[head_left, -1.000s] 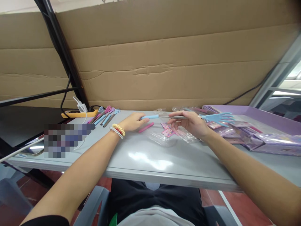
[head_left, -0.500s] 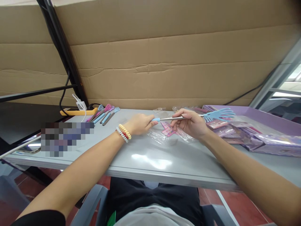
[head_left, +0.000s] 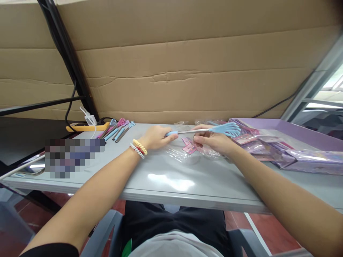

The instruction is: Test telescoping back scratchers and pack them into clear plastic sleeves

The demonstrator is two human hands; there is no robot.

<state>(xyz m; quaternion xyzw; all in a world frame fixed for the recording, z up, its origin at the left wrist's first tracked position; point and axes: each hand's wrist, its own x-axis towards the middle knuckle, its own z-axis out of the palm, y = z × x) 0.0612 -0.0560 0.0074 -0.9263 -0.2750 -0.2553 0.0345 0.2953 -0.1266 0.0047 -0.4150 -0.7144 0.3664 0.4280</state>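
Observation:
A telescopic back scratcher (head_left: pixel 223 129) with a light-blue claw head, metal rod and blue grip lies level above the table, claw to the right. My left hand (head_left: pixel 158 137), with beaded bracelets at the wrist, is closed around the blue grip. Around the rod near the claw, my right hand (head_left: pixel 213 140) has its fingers curled, with thumb and fingertips close together just below it. Below the hands lie clear plastic bags (head_left: pixel 178 154) and a pink printed card (head_left: pixel 189 147).
Several blue, pink and dark back scratchers (head_left: pixel 120 129) lie at the back left, beside a yellow power strip (head_left: pixel 100 127). A purple box (head_left: pixel 302 137) with packaged items stands on the right. Cardboard (head_left: pixel 160 89) walls the table's back.
The back scratcher has become shorter, its claw drawing left toward my right hand. My left hand and the grip have shifted slightly left.

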